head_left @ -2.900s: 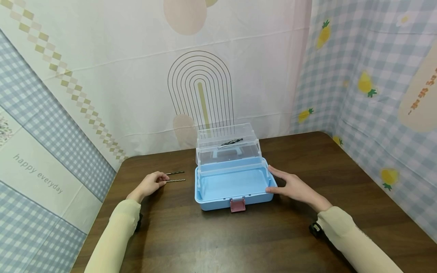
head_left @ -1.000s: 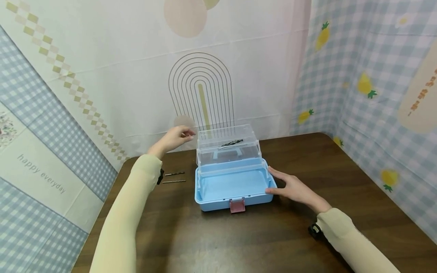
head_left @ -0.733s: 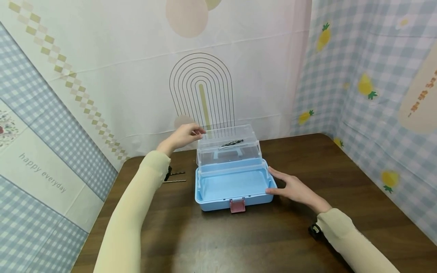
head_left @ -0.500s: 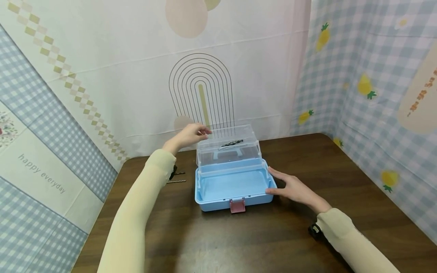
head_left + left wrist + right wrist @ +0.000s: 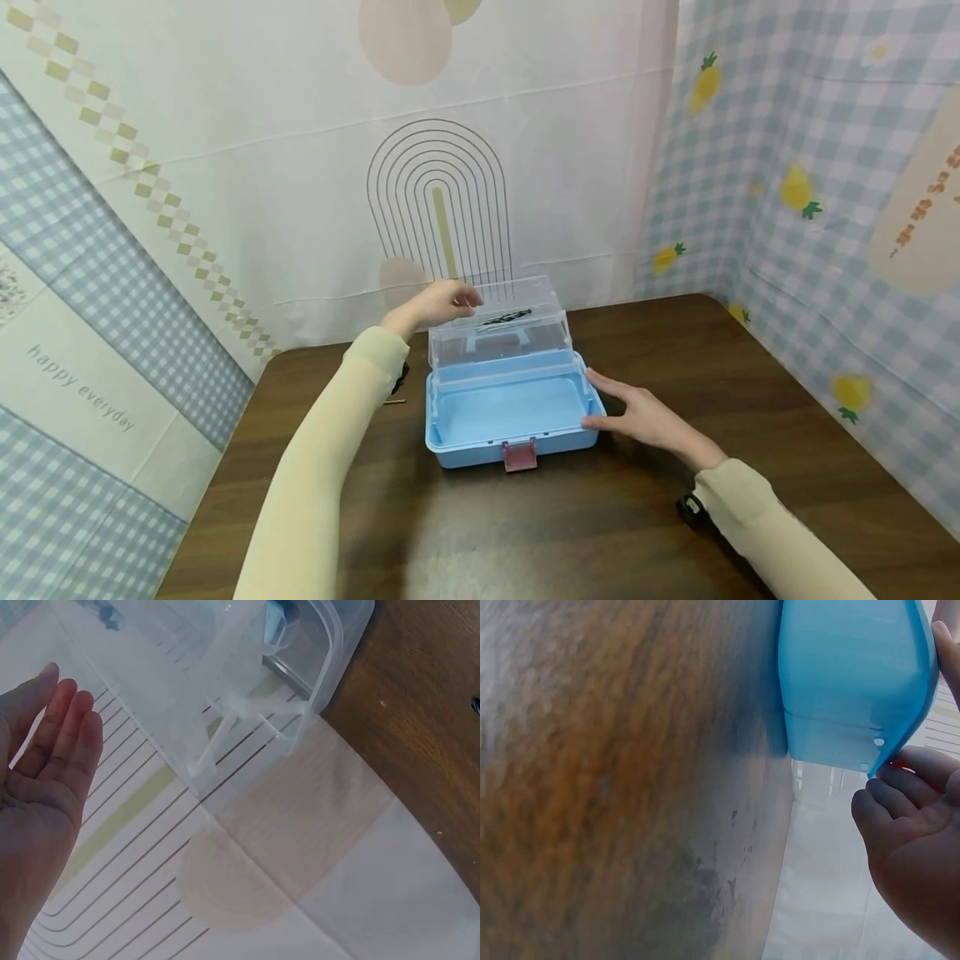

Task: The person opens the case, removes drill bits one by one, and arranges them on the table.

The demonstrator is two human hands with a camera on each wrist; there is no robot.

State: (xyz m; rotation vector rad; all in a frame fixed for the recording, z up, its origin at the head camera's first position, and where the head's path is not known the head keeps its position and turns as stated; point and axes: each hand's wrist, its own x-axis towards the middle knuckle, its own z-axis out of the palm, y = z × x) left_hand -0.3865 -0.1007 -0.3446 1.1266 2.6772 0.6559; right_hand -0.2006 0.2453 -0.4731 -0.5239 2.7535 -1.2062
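A light blue toolbox [image 5: 517,408] stands open on the table, its clear trays folded up behind the base. My left hand [image 5: 444,303] hovers over the left end of a raised clear tray [image 5: 540,296], thumb and index fingertip close together. Whether a thin thing is between them cannot be made out. Black drill bits [image 5: 505,318] lie in that tray. One more drill bit [image 5: 394,402] is partly covered by the left sleeve. My right hand [image 5: 647,423] holds the toolbox's right end by its rim; in the right wrist view its fingers [image 5: 904,784] touch the blue edge.
A reddish latch [image 5: 520,455] hangs at the front of the toolbox. Patterned cloth [image 5: 585,167] rises behind the brown table [image 5: 570,533]. The left sleeve [image 5: 322,467] crosses the table beside the box.
My left hand has left the drill bits on the table, risen, and moved right over the clear tray. The right hand and toolbox have stayed in place.
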